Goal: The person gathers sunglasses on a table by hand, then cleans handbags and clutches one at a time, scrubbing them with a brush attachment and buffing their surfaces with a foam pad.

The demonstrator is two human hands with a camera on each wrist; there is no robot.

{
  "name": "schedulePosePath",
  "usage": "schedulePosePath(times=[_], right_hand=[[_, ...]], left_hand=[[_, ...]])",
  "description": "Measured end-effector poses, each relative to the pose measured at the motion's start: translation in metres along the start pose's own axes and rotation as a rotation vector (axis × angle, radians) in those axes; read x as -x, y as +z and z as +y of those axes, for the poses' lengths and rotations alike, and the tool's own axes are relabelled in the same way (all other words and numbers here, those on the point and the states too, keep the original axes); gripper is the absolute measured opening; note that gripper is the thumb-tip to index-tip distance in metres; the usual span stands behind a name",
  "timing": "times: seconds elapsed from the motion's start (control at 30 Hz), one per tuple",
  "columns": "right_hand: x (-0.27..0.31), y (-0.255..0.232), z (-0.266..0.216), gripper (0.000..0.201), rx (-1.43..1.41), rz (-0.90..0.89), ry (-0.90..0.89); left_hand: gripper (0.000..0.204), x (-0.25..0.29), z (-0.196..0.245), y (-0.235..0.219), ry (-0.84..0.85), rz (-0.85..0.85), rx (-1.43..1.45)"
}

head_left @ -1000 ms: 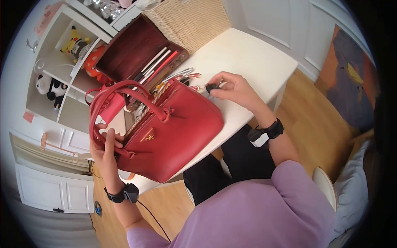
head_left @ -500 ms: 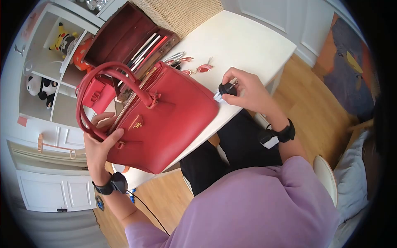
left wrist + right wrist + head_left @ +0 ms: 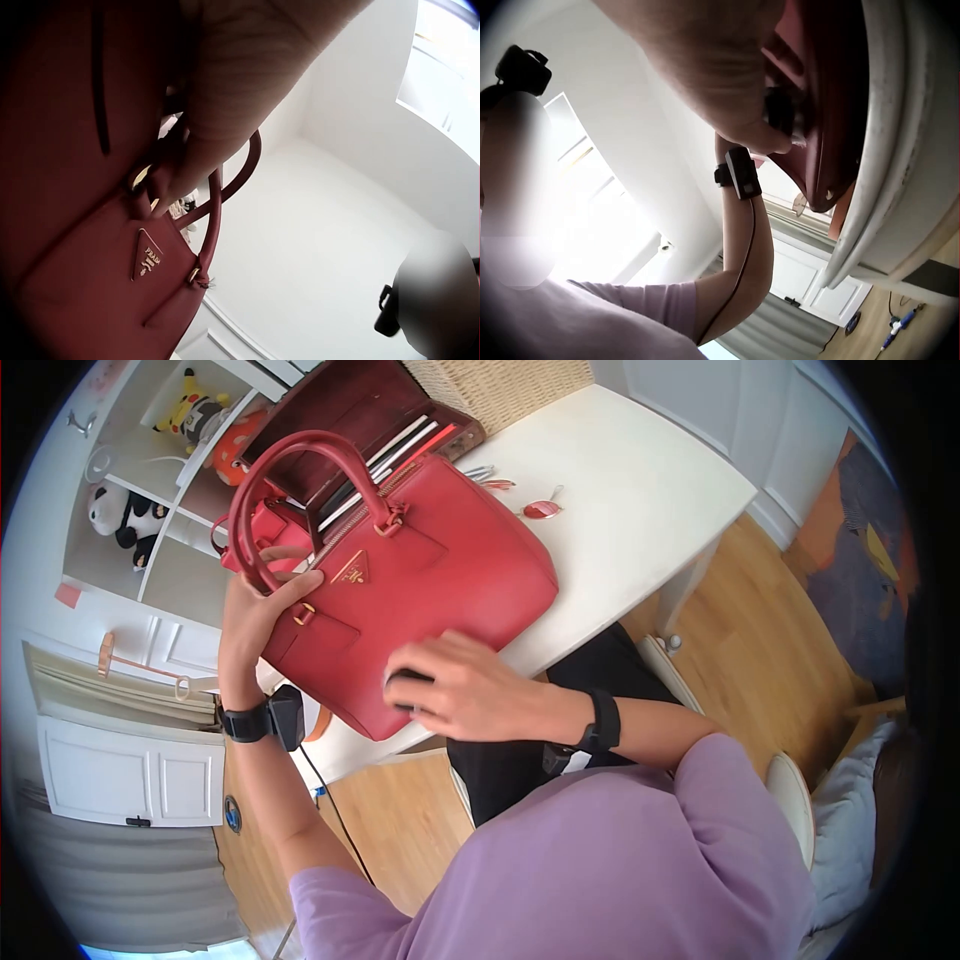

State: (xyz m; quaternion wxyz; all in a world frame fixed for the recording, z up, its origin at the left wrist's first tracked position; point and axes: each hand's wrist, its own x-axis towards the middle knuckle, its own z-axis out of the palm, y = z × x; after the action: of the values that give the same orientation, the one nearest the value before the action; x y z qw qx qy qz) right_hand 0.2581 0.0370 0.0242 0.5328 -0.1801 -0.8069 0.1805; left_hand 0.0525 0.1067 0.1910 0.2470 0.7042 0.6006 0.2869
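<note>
A red handbag (image 3: 470, 575) with two looped handles and a gold triangular badge stands tilted near the table's front edge. My left hand (image 3: 252, 620) grips its left end by the handle base, thumb on the front panel and the other fingers behind the rim. In the left wrist view the thumb presses close to the handle's gold ring (image 3: 140, 178). My right hand (image 3: 465, 688) pinches a small black plug (image 3: 408, 688), partly hidden by the fingers and blurred. It is held in front of the bag's lower front, close to the red leather (image 3: 817, 127).
Behind the bag stands an open dark-red box (image 3: 335, 420) with pens and slim items. Pink-tinted sunglasses (image 3: 542, 510) lie on the white table (image 3: 640, 490). A small red purse (image 3: 275, 530) sits behind the handles. A woven basket (image 3: 510, 395) stands at the back.
My right hand has carried the black plug from beside the bag's right end leftward to its lower front. My left hand keeps its grip on the bag. The sunglasses came into view.
</note>
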Motion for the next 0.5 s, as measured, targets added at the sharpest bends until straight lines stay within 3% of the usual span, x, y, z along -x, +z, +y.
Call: schedulePosePath(times=[0.07, 0.13, 0.17, 0.2, 0.27, 0.3, 0.33, 0.4, 0.43, 0.5], right_hand=[[-0.015, -0.008, 0.002, 0.033, 0.144, 0.065, -0.014], [-0.031, -0.018, 0.009, 0.032, 0.181, 0.285, 0.125], [-0.037, -0.016, 0.011, 0.031, 0.134, 0.314, 0.053], [-0.039, -0.009, 0.01, 0.031, 0.14, 0.315, 0.045], [-0.036, 0.008, 0.012, 0.031, 0.017, 0.058, -0.079], [-0.041, 0.007, 0.012, 0.031, 0.214, 0.069, -0.138], [-0.047, 0.005, 0.014, 0.031, 0.221, 0.071, -0.147], [-0.067, -0.008, 0.017, 0.03, 0.179, 0.308, -0.031], [-0.076, -0.011, 0.018, 0.031, 0.111, 0.341, -0.005], [-0.085, -0.016, 0.022, 0.031, 0.173, 0.325, -0.108]], left_hand=[[0.038, -0.002, -0.004, -0.002, 0.017, 0.019, 0.02], [0.032, -0.005, -0.005, -0.005, -0.034, -0.04, 0.08], [0.028, -0.004, -0.004, -0.004, -0.027, -0.04, 0.093], [0.028, -0.006, -0.005, -0.005, -0.018, -0.036, 0.094], [0.027, -0.011, -0.012, -0.006, 0.005, -0.045, 0.108], [0.024, -0.011, -0.014, -0.005, 0.038, -0.024, 0.095], [0.024, -0.011, -0.015, -0.006, 0.049, -0.019, 0.096], [0.022, -0.012, -0.02, -0.006, 0.046, -0.046, 0.128], [0.022, -0.015, -0.025, -0.006, 0.093, -0.063, 0.138], [0.024, -0.013, -0.025, -0.004, 0.139, -0.059, 0.137]])
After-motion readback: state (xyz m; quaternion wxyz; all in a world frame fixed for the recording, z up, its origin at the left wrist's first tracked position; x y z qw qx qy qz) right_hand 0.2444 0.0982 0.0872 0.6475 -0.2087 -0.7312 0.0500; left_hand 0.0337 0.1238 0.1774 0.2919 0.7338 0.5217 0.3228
